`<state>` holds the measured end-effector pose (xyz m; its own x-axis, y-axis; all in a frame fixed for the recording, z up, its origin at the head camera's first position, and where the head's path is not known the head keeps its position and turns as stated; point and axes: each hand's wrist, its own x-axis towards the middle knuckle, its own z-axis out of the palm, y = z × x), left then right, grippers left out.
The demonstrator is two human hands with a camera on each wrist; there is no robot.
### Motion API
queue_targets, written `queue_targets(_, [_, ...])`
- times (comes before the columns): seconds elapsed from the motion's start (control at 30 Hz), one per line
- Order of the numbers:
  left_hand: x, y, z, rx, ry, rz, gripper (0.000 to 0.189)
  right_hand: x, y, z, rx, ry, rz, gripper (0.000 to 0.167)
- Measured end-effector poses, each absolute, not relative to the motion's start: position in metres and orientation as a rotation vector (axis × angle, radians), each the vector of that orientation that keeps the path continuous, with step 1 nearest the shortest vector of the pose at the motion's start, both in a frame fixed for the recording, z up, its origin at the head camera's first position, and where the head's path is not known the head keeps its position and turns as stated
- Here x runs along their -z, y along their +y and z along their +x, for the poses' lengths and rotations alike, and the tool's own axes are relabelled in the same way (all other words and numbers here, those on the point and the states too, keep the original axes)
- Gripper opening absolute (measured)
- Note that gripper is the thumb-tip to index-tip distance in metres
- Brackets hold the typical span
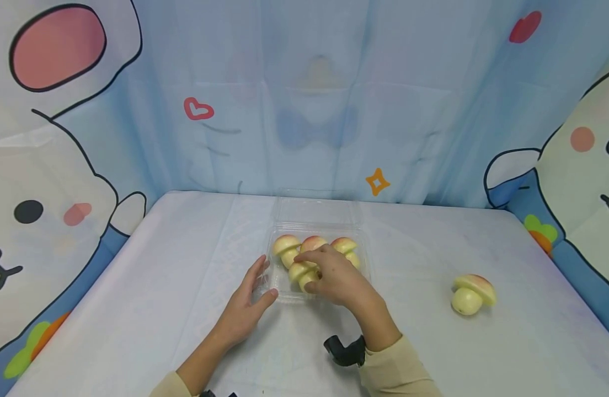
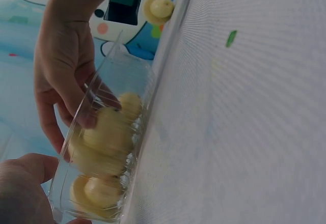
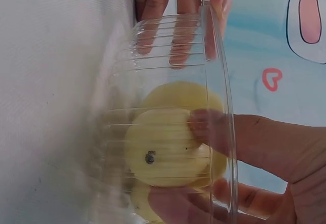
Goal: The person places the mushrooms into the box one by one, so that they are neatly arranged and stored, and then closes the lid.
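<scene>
- Your right hand point(image 1: 336, 275) pinches a mushroom-shaped piece with a pale yellow-green stem and cap point(image 1: 302, 271) between thumb and fingers, inside the clear plastic hinged container point(image 1: 365, 264), in front of the back row.
- Your left hand point(image 1: 242, 314) is spread wide, thumb apart from nearly straight fingers, at the container's left side. Use it as a light brace; squeezing would probably flex the thin wall.
- Three similar pieces with red-tinged caps occupy the back row: left point(image 1: 286, 251), middle point(image 1: 313, 242) and right point(image 1: 345, 246). Your right hand partly hides the middle and right ones.
- Seat the pinched piece fully on the container floor before release; judged from its crowded position, an early release could let it roll.
- Spread the fingers only slightly to release, then lift straight up, so that the knuckles do not disturb the back row.
- Leave the transparent lid point(image 1: 319, 212) folded back, away from you, for access.
- Note the loose red-capped mushroom-shaped piece point(image 1: 473, 292), well apart on the white-covered table point(image 1: 135, 331) to your right.
</scene>
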<state>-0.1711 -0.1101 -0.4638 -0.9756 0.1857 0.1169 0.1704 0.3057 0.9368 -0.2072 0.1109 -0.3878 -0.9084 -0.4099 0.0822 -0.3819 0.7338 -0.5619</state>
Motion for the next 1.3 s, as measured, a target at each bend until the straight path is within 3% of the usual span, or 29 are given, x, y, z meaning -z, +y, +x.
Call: queue_targets(1.3, [0.4663, -0.1113, -0.1718, -1.812, 2.532, 0.36, 0.075, 0.3902, 0.1102, -0.2072, 0.879, 2.875, -0.695, 0.047])
